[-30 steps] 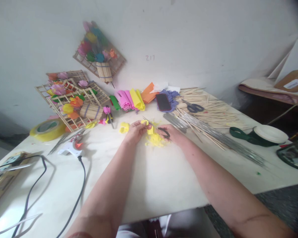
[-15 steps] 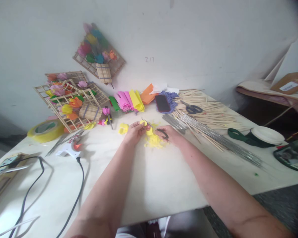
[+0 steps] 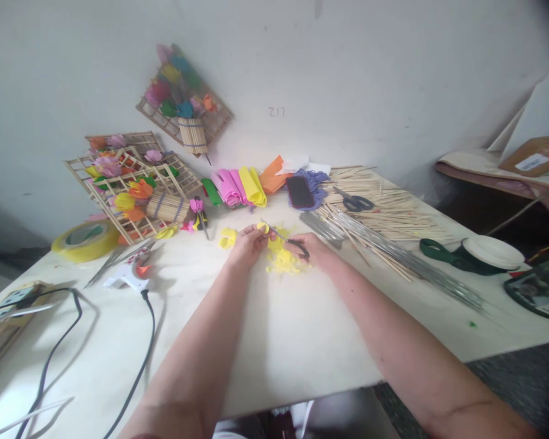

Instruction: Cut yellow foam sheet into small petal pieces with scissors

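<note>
My left hand (image 3: 251, 245) pinches a small piece of yellow crepe paper (image 3: 263, 227) between thumb and fingers. In my right hand (image 3: 314, 249) is a pair of dark-handled scissors (image 3: 299, 245), its blades reaching left to the held paper. Whether the blades are parted is too small to make out. Yellow paper scraps (image 3: 283, 261) lie in a loose heap on the table below both hands. Just left of my left hand rests a small pile of cut yellow pieces (image 3: 227, 238).
Behind are rolled crepe papers (image 3: 238, 186), a phone (image 3: 300, 191) and a second pair of scissors (image 3: 354, 200) on thin sticks (image 3: 393, 213). Metal wires (image 3: 407, 261) lie right. To the left are a glue gun (image 3: 130, 274) with its cord, a tape roll (image 3: 86, 241) and flower-decorated lattices (image 3: 165, 210).
A yellow piece that hung below the scissors blades has dropped away into the scrap heap. Both hands stay in nearly the same place.
</note>
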{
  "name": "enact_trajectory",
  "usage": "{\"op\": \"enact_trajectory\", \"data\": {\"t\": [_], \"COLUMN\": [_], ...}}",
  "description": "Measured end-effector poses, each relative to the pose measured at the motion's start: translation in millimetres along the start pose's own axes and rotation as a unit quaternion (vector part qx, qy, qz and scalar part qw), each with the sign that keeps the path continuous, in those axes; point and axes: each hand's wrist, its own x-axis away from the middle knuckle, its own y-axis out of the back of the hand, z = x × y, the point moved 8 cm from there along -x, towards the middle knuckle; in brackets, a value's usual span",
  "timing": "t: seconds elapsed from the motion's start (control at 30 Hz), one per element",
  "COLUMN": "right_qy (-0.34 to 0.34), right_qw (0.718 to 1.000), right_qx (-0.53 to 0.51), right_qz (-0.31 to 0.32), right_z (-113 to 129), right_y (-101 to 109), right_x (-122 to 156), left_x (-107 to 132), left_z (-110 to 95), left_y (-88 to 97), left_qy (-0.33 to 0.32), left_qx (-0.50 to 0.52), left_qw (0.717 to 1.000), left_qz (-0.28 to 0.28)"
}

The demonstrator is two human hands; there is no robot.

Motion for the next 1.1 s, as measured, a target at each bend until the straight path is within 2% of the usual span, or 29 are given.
{"op": "enact_trajectory", "data": {"t": [0.27, 0.63, 1.1], "right_qy": [-0.002, -0.013, 0.012], "right_qw": [1.000, 1.000, 1.000], "right_qx": [-0.005, 0.003, -0.010], "right_qz": [-0.003, 0.004, -0.004], "right_z": [2.6, 2.1, 1.1], "right_y": [-1.8, -3.3, -1.8], "right_x": [3.3, 4.0, -1.4], "left_x": [0.0, 2.0, 0.7], "left_z": [0.3, 0.5, 2.3], "left_y": [0.3, -6.1, 0.6], "left_qy": [0.005, 0.003, 0.008], "left_qx": [-0.002, -0.018, -0.007], "left_qw": [1.000, 0.999, 1.000], "left_qz": [0.000, 0.041, 0.013]}}
